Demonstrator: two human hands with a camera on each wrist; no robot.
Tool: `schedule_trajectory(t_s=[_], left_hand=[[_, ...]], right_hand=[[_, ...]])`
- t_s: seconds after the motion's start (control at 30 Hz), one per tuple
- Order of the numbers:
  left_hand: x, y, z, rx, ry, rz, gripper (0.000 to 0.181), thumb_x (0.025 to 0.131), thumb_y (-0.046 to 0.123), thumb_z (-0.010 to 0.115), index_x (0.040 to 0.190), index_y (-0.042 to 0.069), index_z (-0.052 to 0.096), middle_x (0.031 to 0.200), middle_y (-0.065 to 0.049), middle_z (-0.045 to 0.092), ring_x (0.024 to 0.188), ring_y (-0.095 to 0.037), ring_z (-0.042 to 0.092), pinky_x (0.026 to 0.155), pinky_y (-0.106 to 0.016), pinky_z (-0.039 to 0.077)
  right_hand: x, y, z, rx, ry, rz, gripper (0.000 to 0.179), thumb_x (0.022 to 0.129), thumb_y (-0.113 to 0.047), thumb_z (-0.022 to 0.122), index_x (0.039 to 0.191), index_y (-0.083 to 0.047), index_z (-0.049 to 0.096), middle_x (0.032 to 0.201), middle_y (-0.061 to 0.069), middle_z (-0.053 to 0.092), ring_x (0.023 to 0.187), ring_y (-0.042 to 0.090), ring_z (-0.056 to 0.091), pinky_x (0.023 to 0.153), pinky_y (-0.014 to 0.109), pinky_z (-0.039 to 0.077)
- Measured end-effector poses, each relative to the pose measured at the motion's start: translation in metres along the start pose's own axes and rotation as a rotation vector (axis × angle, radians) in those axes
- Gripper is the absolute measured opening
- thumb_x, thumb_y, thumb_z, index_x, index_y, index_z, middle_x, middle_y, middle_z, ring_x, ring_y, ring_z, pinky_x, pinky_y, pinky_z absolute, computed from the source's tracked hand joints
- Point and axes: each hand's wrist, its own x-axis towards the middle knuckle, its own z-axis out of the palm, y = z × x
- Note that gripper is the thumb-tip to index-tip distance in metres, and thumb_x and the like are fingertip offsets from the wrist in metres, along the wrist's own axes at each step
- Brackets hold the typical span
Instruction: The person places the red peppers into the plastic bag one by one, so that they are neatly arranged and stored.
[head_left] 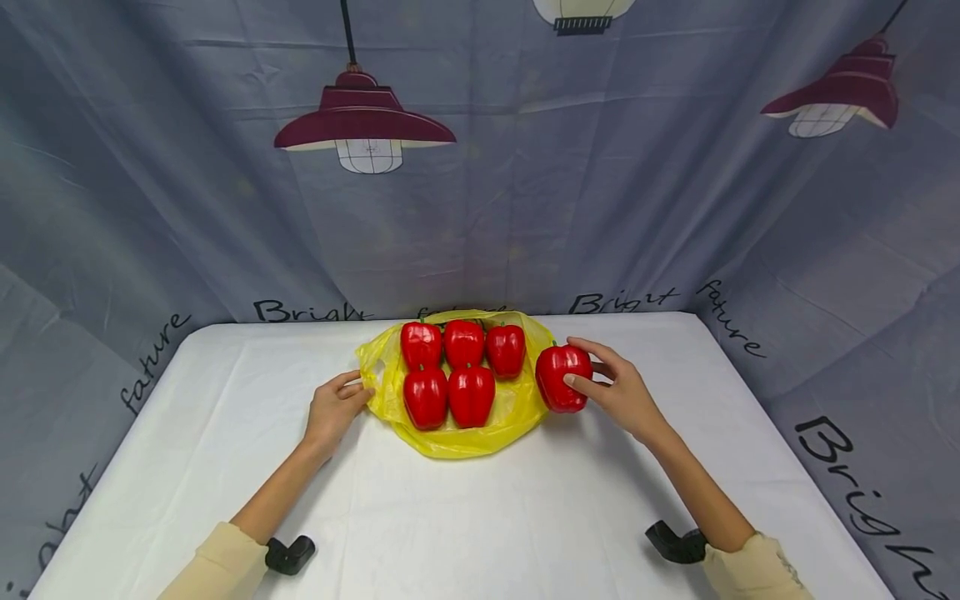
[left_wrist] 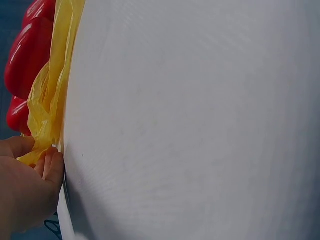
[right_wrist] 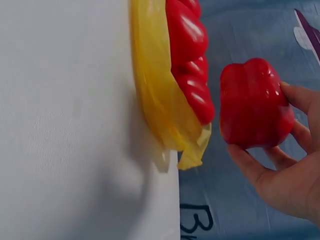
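Observation:
A yellow plastic bag [head_left: 450,443] lies spread on the white table, with several red bell peppers [head_left: 471,397] in two rows on it. At the bag's left edge my left hand [head_left: 335,412] pinches the plastic between thumb and fingers, which the left wrist view shows close up at the bag's gathered edge [left_wrist: 45,131]. My right hand [head_left: 621,395] holds one more red bell pepper [head_left: 562,379] just past the bag's right side, thumb in front and fingers behind. In the right wrist view this held pepper [right_wrist: 255,104] is raised above the table.
The white table [head_left: 480,525] runs back to a grey-blue curtain [head_left: 480,208] printed with lamps and lettering. Black wrist mounts [head_left: 290,555] stick out from both forearms near the cream sleeves [head_left: 221,567].

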Motion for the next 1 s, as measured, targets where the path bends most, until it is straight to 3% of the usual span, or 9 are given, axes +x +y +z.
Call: schedule_trajectory(t_s=[0.33, 1.0], left_hand=[[0.001, 0.002, -0.001, -0.004, 0.003, 0.024, 0.051, 0.095, 0.006, 0.067, 0.142, -0.005, 0.050, 0.114, -0.019, 0.069, 0.088, -0.003, 0.064, 0.079, -0.019, 0.055], [-0.001, 0.000, -0.002, 0.036, -0.003, 0.021, 0.052, 0.095, 0.009, 0.068, 0.142, -0.005, 0.049, 0.116, -0.019, 0.069, 0.090, -0.005, 0.064, 0.080, -0.018, 0.055]], right_hand=[[0.007, -0.003, 0.023, 0.047, -0.026, -0.032, 0.056, 0.092, -0.013, 0.073, 0.144, -0.009, 0.052, 0.146, 0.016, 0.046, 0.119, 0.043, 0.054, 0.082, 0.042, 0.059], [0.013, 0.003, 0.055, 0.073, -0.056, 0.052, 0.055, 0.092, -0.010, 0.072, 0.143, -0.005, 0.051, 0.141, 0.022, 0.049, 0.120, 0.046, 0.055, 0.088, 0.047, 0.056]])
